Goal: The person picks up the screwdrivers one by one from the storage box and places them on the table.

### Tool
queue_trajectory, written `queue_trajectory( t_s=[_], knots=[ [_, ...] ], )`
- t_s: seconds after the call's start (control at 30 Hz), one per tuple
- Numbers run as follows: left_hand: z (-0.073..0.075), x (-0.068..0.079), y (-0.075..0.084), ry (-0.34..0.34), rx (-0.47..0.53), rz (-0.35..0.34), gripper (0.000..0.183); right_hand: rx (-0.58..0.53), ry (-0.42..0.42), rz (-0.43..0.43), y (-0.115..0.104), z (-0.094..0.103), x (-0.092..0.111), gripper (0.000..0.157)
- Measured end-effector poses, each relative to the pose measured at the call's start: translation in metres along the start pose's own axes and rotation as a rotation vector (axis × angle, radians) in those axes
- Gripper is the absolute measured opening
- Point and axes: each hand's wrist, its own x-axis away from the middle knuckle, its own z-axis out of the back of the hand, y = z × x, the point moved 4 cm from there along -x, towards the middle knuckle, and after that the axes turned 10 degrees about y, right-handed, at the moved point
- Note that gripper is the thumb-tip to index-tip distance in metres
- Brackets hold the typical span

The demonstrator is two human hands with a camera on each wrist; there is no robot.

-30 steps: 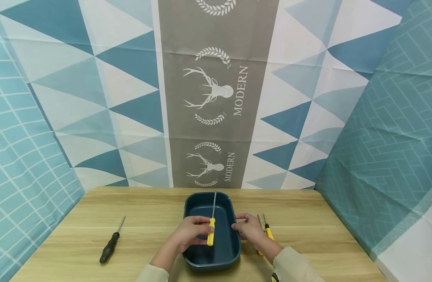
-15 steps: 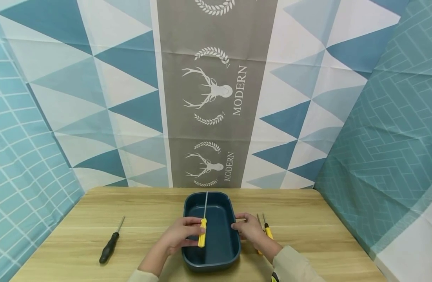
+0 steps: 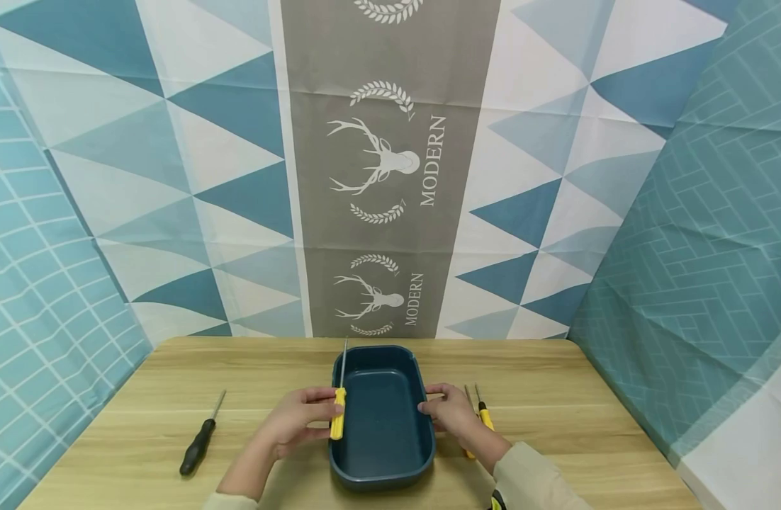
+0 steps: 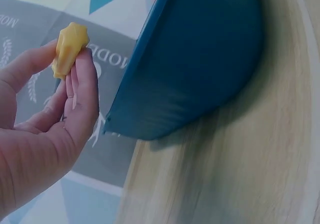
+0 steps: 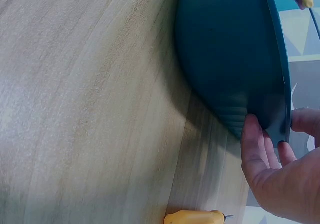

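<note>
Over the left rim of a dark blue rectangular tub, my left hand pinches a yellow-handled screwdriver between thumb and fingers. Its shaft points up and away toward the back wall. In the left wrist view the handle's ribbed end faces the camera, and the hand is beside the tub's outer wall. My right hand grips the tub's right rim, thumb inside and fingers outside. The right wrist view shows those fingers against the outer wall. Nothing lies on the visible tub floor.
A black-handled screwdriver lies on the wooden table at the left. To the right of the tub lie a yellow-and-black screwdriver and another tool with an orange handle, partly hidden by the right arm. Patterned cloth hangs behind.
My left hand has carried the yellow screwdriver leftward, from over the middle of the tub to its left rim. The right hand has stayed on the right rim.
</note>
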Motion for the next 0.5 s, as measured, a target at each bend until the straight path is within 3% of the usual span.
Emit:
queue_trajectory(
  t_s=[0.5],
  knots=[
    [0.028,0.011,-0.002,0.03,-0.068,-0.002,0.068,-0.01,0.002,0.009,0.002,0.0,0.0,0.043]
  ],
)
